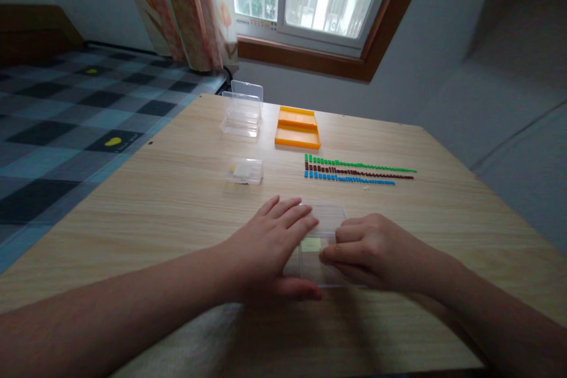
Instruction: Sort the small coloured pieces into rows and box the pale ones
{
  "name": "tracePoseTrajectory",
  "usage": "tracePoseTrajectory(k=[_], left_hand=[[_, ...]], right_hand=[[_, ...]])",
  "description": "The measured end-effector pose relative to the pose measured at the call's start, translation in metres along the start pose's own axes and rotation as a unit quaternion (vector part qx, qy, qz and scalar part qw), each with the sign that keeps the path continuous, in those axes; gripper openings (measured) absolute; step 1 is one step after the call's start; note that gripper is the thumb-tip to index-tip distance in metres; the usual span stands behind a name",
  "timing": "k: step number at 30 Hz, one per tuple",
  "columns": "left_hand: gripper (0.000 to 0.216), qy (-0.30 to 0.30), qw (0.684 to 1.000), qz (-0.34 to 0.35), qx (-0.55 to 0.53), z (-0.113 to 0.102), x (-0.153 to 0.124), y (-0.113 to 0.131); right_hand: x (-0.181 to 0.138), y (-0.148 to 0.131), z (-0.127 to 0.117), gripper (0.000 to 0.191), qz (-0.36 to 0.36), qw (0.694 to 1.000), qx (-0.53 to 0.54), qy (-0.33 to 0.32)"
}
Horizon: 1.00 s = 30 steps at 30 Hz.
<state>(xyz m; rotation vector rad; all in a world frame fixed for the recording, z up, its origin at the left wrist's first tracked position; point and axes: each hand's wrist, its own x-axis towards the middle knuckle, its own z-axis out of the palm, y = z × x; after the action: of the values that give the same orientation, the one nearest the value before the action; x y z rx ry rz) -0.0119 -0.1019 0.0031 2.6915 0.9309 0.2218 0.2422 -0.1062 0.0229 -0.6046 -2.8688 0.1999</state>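
Observation:
A clear plastic box (328,214) lies opened out on the table in front of me. My left hand (270,251) rests over its left side, fingers stretched and thumb apart. A pale yellow-green piece (311,244), like a paper slip, sits inside the box between my hands. At the box's right side, my right hand (370,248) is closed, thumb and forefinger pressed together beside the slip. Whatever these fingers hold, if anything, is hidden. Beyond the hands run three rows of small blocks: green (325,161), dark red (323,169) and blue (325,176).
An orange divided tray (297,144) stands at the table's back. Left of it is an open clear box (241,115). A smaller clear case (254,171) with whitish contents lies nearer. Tiny pale bits (366,188) lie below the blue row. A checkered bed (66,130) adjoins the table's left.

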Motion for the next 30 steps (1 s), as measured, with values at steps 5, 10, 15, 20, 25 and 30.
tracePoseTrajectory(k=[5,10,15,20,25,30], left_hand=[[0.099,0.026,1.0,0.005,-0.001,0.007,-0.001,-0.004],[0.098,0.012,1.0,0.003,-0.01,0.003,-0.002,-0.005],[0.098,-0.01,1.0,-0.008,0.003,-0.002,-0.002,-0.003],[0.096,-0.005,1.0,-0.004,-0.008,-0.002,-0.002,-0.003],[0.097,-0.011,1.0,-0.01,-0.008,-0.002,-0.002,-0.003],[0.1,0.017,1.0,-0.004,-0.003,0.006,-0.002,-0.006]], right_hand=[[-0.012,0.016,-0.029,0.026,0.041,0.992,-0.056,0.109],[-0.037,0.064,-0.05,0.028,0.266,0.943,-0.134,0.146],[-0.046,0.099,-0.036,0.024,0.359,0.924,-0.116,0.055],[-0.038,0.099,-0.024,0.024,0.377,0.922,-0.078,0.034],[-0.031,0.095,-0.017,0.025,0.383,0.917,-0.099,0.046],[-0.027,0.09,-0.015,0.021,0.38,0.919,-0.1,0.035]])
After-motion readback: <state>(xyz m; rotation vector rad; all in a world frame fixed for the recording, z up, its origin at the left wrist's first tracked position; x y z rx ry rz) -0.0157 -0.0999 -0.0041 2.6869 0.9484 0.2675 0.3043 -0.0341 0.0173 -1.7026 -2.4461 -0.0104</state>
